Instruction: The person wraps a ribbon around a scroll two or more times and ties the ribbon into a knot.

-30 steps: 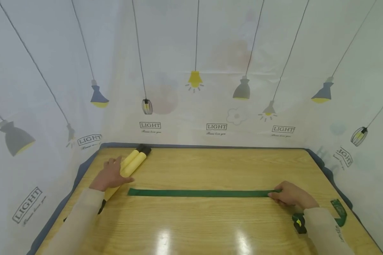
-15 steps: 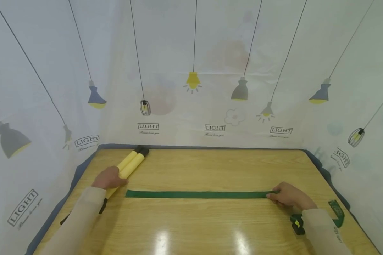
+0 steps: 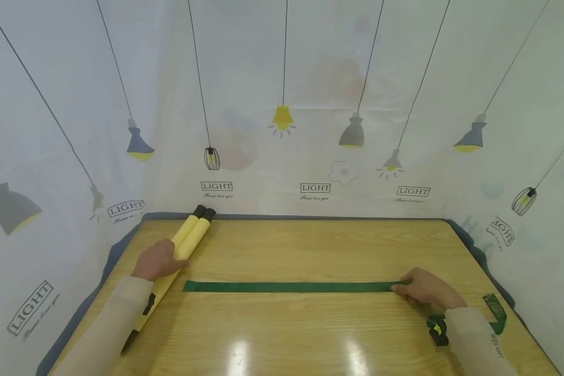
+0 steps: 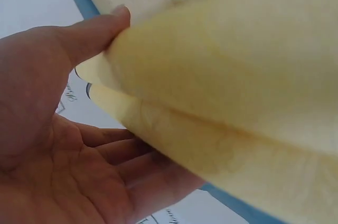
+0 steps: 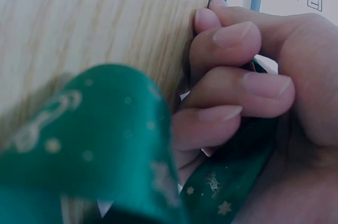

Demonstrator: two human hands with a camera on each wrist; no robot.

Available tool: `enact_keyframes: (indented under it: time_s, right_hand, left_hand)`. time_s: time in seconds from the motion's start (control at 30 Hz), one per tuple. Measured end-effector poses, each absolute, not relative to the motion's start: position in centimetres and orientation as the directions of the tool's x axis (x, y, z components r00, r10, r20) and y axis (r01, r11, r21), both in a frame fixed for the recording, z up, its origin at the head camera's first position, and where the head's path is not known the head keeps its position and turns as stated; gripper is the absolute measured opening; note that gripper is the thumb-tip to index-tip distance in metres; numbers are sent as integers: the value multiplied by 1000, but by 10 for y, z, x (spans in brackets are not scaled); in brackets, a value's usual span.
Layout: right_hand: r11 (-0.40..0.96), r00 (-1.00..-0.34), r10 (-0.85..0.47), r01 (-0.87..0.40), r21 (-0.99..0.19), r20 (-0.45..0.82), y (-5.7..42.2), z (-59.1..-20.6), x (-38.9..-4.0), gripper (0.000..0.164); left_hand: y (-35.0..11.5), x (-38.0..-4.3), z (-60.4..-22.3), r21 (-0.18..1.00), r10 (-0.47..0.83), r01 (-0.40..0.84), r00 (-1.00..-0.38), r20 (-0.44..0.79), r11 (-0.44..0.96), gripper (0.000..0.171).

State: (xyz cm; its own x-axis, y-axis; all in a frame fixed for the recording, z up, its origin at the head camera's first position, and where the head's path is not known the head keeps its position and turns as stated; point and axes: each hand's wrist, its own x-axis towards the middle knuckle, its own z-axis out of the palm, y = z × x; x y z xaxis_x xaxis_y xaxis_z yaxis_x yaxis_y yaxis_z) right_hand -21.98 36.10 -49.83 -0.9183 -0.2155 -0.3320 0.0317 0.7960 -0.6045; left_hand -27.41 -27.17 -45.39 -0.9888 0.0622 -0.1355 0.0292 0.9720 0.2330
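Observation:
Two long yellow tubes (image 3: 188,245) with black ends lie side by side in my left hand (image 3: 155,259), slanting across the left of the table. My left thumb (image 4: 100,31) lies over one tube and the fingers curl under the other in the left wrist view. A green ribbon (image 3: 286,286) stretches flat from left to right across the table. Its right part is pinched by my right hand (image 3: 430,288). The right wrist view shows those fingers curled, with a loop of the ribbon (image 5: 119,129), printed with pale stars, hanging in front.
A small black object (image 3: 438,330) with a yellow-green patch sits beside the right sleeve; its kind is unclear. The ribbon's tail (image 3: 500,316) bends at the right side of the wooden table (image 3: 310,334). Lamp-printed white cloth (image 3: 263,78) surrounds the table.
My left hand has closed round the yellow tubes, and they have tilted, their far ends higher in view and near black end shifted right. The right hand and ribbon look unmoved.

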Motion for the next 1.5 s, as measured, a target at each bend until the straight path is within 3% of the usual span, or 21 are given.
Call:
enact_keyframes:
  time_s: [0.37,0.73,1.17,1.5]
  right_hand:
    - [787,-921,-208,42,-615,-329,360,-495,-219,34]
    - [808,-926,-203,25,-589,-319,361,-499,-218,33]
    - [795,-923,-218,20,-606,-316,360,-501,-218,34]
    - [801,-929,-204,23,-598,-308,362,-501,-218,34]
  left_hand:
    - [-225,-261,-438,304,58,5,-984,-167,953,60]
    - [-162,-247,-448,475,63,8,-993,-100,880,53]
    - [-83,-234,-472,552,88,32,-993,-75,833,54]
    - [-25,-237,-480,543,138,84,-989,-59,835,52]
